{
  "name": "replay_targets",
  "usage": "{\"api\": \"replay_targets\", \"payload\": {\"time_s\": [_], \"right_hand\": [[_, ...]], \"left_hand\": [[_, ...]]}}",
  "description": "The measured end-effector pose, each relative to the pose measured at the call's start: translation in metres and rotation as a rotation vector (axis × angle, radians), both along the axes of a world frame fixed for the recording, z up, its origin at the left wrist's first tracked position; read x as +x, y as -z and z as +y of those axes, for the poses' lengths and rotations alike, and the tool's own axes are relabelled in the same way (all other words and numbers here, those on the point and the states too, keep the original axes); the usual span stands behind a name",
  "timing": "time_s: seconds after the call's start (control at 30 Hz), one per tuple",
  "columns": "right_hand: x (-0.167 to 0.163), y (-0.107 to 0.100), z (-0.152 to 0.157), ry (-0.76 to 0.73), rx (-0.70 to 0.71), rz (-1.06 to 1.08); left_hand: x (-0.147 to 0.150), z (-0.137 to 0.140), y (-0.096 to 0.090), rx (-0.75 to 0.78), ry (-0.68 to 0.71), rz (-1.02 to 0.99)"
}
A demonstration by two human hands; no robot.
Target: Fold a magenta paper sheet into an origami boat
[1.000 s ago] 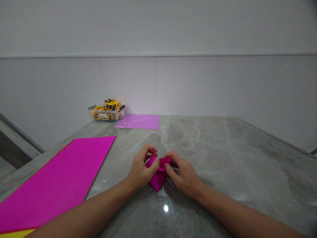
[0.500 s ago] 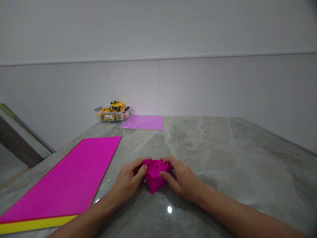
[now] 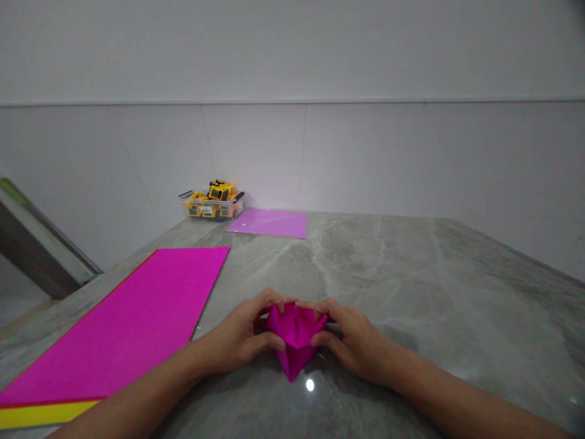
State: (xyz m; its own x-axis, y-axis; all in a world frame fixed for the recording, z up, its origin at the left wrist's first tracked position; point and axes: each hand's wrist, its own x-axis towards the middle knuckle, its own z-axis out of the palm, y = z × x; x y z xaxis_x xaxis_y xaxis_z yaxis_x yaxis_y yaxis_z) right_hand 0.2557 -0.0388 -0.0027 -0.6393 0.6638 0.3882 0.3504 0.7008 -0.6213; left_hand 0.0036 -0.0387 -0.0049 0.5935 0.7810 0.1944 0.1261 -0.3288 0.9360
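A folded magenta paper shape (image 3: 295, 347), pointed towards me and hollow in the middle, is held low over the grey marbled tabletop; whether it touches the surface I cannot tell. My left hand (image 3: 253, 326) grips its left side, thumb on the near face and fingers over the far rim. On the right side, my right hand (image 3: 350, 338) pinches it the same way. The fingertips of both hands come close together along the far edge. Parts of the paper's sides are hidden behind the fingers.
Large magenta sheets (image 3: 132, 323) lie at the left, with a yellow edge (image 3: 46, 416) showing beneath. Near the wall are a pale purple sheet pack (image 3: 274, 224) and a clear plastic box (image 3: 212, 209) of yellow toy vehicles. The marbled table (image 3: 434, 305) stretches away to the right.
The paper shape sits slightly nearer to me and looks opened wider inside. Both hands' fingers have moved inward along its far rim, and the view has shifted a little.
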Motion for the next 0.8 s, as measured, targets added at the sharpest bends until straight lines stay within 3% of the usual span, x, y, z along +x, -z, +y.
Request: {"api": "replay_targets", "payload": {"time_s": [0.2, 0.37, 0.63, 0.8], "right_hand": [[0.002, 0.002, 0.002, 0.037, 0.145, 0.088], [0.005, 0.004, 0.005, 0.094, 0.271, 0.196], [0.004, 0.008, 0.008, 0.18, 0.121, 0.366], [0.003, 0.006, 0.007, 0.154, 0.334, 0.222]], "left_hand": [[0.0, -0.001, 0.0, 0.084, -0.087, -0.039], [0.004, -0.003, -0.004, 0.052, -0.145, -0.217], [0.009, -0.004, -0.01, -0.092, -0.234, -0.408], [0.013, -0.008, -0.016, -0.101, -0.203, -0.356]]}}
